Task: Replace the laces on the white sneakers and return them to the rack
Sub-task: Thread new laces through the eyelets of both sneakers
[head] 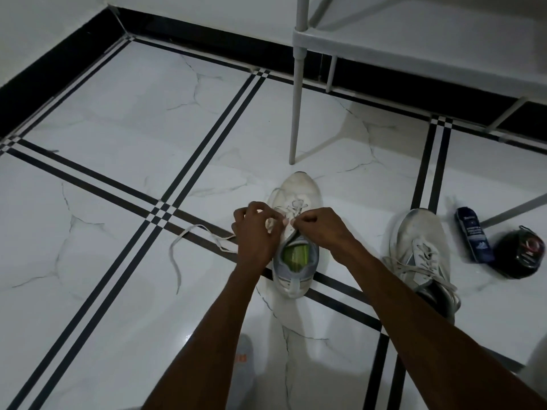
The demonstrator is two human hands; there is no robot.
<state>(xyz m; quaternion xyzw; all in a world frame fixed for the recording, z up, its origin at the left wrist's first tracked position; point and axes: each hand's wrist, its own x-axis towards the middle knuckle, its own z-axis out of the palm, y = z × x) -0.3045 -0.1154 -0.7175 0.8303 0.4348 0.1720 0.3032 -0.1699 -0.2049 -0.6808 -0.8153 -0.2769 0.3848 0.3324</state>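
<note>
Both forearms reach in from the bottom edge, bare to the elbow, and converge over a white sneaker (297, 232) standing upright on the marble-patterned floor (118, 128), toe pointing away from the camera.

At the left hand (257, 232) the fingers are curled in tight, with a loop of the white lace (189, 241) showing pale between them just at the shoe's left eyelet row; exactly which fingertips pinch it cannot be told. The knuckles face up and the wrist runs straight back into the forearm. At the right hand (321, 227) the thumb and forefinger are pressed together at the throat of the shoe, just above the tongue, apparently nipping lace there, while the other fingers fold under the palm. Its wrist bends slightly, and the forearm runs off toward the lower right corner.

From the left hand the loose lace trails out to the left across the black tile stripes and curls down to a free end. Lacing crosses the front eyelets near the toe. Inside the shoe a yellow-green insole shows.

To the right a second sneaker (421, 255) stands on the floor, laced, its ends lying slack. Further right lie a dark blue bottle (473, 235) and a round dark tin (521, 253), just beside each other. A white rack (414, 39) stands beyond, one leg close to the held shoe's toe.
</note>
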